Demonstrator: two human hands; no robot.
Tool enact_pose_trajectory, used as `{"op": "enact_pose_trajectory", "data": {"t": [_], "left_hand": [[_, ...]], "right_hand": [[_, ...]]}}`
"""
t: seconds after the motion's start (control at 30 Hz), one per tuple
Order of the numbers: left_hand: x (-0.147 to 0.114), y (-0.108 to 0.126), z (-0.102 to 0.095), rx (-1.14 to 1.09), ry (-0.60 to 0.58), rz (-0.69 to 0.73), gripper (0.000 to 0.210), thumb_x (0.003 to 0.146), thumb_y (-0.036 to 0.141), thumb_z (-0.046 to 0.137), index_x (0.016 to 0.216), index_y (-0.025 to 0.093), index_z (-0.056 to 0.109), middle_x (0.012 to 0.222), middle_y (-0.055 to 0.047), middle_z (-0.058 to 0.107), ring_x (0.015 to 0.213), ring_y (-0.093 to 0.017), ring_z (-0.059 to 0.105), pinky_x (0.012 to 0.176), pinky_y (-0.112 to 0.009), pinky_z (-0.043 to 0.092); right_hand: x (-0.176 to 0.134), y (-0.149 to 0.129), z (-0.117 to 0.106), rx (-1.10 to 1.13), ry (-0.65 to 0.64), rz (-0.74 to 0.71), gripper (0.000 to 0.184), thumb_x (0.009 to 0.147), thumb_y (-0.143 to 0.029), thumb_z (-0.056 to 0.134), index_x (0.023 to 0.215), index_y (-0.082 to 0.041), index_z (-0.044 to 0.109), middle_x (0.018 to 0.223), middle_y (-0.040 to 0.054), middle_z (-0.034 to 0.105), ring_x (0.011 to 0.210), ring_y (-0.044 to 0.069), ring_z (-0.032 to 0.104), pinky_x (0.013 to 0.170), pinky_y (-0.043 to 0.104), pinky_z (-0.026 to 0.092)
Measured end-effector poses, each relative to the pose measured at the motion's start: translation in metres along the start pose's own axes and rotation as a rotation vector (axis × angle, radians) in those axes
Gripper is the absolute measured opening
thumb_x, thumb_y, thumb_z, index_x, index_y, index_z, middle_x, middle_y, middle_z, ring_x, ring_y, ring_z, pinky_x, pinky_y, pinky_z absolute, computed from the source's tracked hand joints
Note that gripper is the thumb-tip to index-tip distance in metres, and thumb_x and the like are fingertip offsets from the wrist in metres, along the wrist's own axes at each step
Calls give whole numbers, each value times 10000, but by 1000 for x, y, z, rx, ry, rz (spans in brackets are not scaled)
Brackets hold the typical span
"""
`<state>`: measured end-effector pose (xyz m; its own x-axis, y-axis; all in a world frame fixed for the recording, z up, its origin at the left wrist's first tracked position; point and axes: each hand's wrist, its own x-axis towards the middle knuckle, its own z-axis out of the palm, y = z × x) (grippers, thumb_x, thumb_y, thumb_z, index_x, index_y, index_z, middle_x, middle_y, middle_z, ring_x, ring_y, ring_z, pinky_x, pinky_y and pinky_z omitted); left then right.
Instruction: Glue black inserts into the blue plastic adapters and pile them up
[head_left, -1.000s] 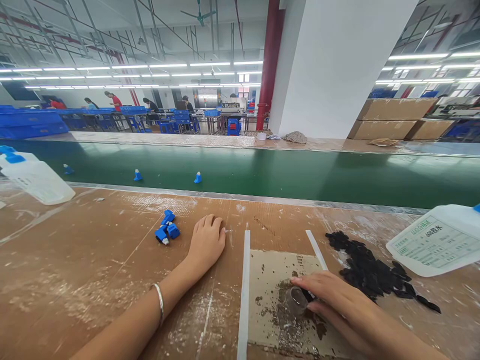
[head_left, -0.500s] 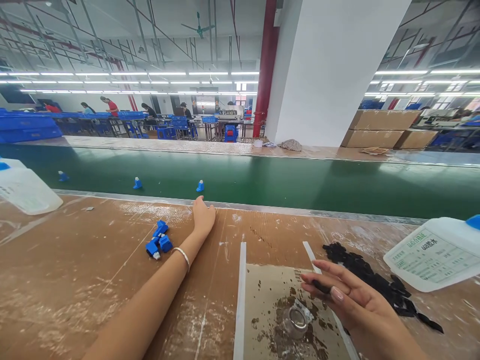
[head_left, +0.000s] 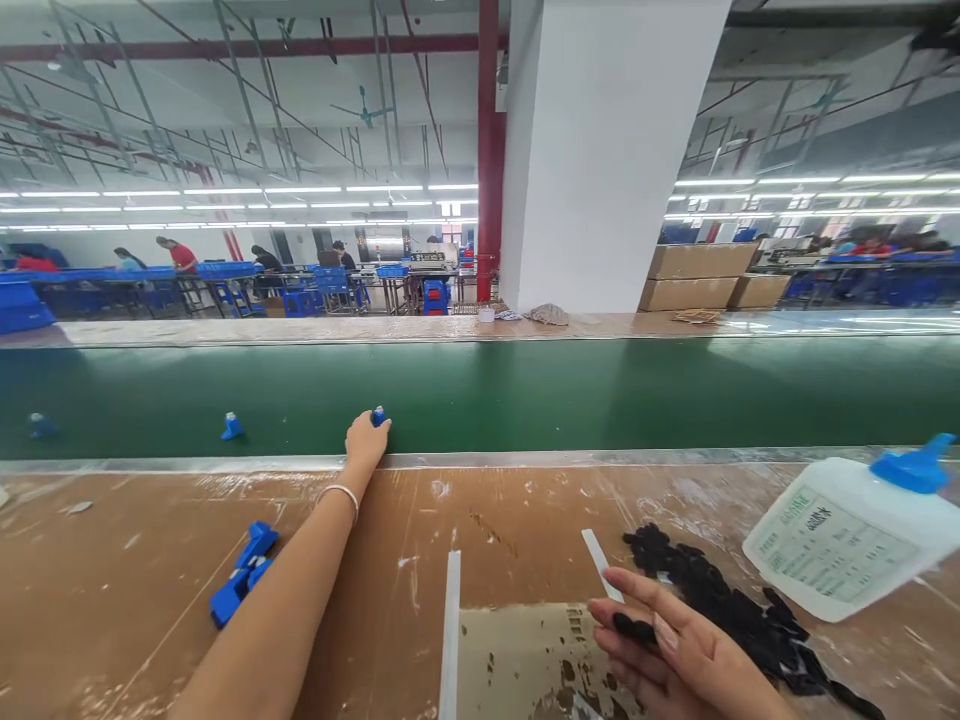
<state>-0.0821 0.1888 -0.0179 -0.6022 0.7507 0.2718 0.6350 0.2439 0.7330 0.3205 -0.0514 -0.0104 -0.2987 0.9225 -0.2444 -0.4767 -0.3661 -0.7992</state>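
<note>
My left hand (head_left: pixel 367 440) reaches over the near edge of the green belt (head_left: pixel 510 400). Its fingers close around a small blue boot-shaped piece (head_left: pixel 379 415) with a pale top, partly hidden by the hand. Between the thumb and fingers of my right hand (head_left: pixel 675 640) is a flat black oval piece (head_left: pixel 634 628). That hand hovers over a stained beige sheet (head_left: pixel 517 650) edged with white strips. A pile of similar black pieces (head_left: pixel 712 590) lies just right of it. Several blue pieces (head_left: pixel 244 575) rest on the table beside my left forearm, which partly covers them.
Another blue boot-shaped piece (head_left: pixel 232 427) stands on the belt to the left, with a blurred one (head_left: pixel 40 425) farther along. A white bottle with a blue cap (head_left: pixel 840 540) lies tilted at right. Across the belt are a white pillar (head_left: pixel 600 150) and cardboard boxes (head_left: pixel 690 275).
My left hand has moved forward from the table edge to the blue piece on the belt. The view has tilted up and shifted right. My right hand still holds the black piece.
</note>
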Motion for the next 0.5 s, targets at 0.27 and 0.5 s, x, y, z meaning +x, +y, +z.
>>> {"op": "enact_pose_trajectory", "data": {"t": [0.27,0.5], "left_hand": [[-7,14,-10,-290,-45,-16,309,925,344,618,1170,156,617,1214,-90,633,1074,-242,624,918,-469,531],[-124,34,-26,-685,-226,-24,323,874,433,632,985,132,674,921,-58,705,864,-193,652,824,-353,519]], "right_hand": [[-7,-8,15,179,-17,14,450,704,-391,883,1087,-221,719,1051,100,773,920,199,744,866,307,550],[-21,-12,27,180,-89,-57,402,760,-347,852,1118,-221,720,1059,88,778,934,175,736,882,291,552]]}}
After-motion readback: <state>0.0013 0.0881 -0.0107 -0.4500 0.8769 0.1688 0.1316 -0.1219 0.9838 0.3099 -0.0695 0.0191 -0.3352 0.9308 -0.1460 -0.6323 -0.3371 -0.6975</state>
